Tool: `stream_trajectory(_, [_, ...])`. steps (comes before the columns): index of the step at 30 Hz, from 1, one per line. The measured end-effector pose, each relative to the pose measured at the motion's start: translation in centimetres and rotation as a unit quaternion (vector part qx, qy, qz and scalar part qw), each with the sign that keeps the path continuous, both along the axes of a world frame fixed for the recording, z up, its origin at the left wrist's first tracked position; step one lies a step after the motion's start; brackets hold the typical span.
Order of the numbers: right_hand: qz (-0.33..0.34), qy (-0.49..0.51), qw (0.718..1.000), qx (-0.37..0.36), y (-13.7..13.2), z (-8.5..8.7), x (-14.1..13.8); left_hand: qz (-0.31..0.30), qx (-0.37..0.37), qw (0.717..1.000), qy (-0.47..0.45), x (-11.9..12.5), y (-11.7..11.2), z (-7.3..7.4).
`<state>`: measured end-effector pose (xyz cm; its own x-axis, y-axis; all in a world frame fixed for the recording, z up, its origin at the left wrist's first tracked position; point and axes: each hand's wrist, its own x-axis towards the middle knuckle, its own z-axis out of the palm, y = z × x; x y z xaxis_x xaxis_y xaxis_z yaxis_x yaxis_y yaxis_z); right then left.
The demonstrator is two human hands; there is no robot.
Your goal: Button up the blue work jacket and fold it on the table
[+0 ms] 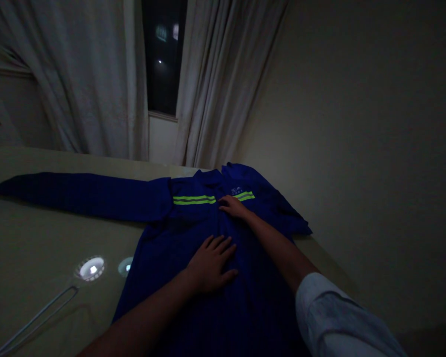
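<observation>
A dark blue work jacket [193,228] lies spread front up on the table, its collar toward the window. Yellow-green and grey reflective stripes cross its chest, with a small pale logo above the right-hand one. My left hand [212,263] rests flat on the jacket's front, fingers spread. Higher up, my right hand [233,206] is at the front opening between the two stripes, its fingers bent and pinched on the jacket's edge. One sleeve stretches out to the left; the other slopes down to the right, near the wall.
A thin wire loop [40,317], perhaps part of a hanger, lies on the glossy table [40,243] at lower left. Ceiling lights reflect in the tabletop. Curtains [92,74] hang behind around a dark window [163,54]. A plain wall [357,124] borders the right side.
</observation>
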<state>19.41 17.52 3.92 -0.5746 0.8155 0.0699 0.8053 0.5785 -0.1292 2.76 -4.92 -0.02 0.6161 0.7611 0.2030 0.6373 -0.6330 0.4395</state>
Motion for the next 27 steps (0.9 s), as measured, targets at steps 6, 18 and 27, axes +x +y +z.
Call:
stream_trajectory(6, [-0.003,-0.057,0.998,0.023,-0.1,0.8,-0.6,0.000,0.020,0.999,-0.028,0.0,0.2,-0.8])
stream_trajectory(18, [-0.041,-0.167,0.980,0.098,0.4,1.7,-2.4,-0.015,-0.009,1.000,0.002,0.1,0.2,-0.5])
stream_trajectory(27, [-0.100,-0.141,0.972,0.158,3.8,2.4,-6.3,-0.022,-0.008,1.000,-0.001,0.2,0.1,-0.5])
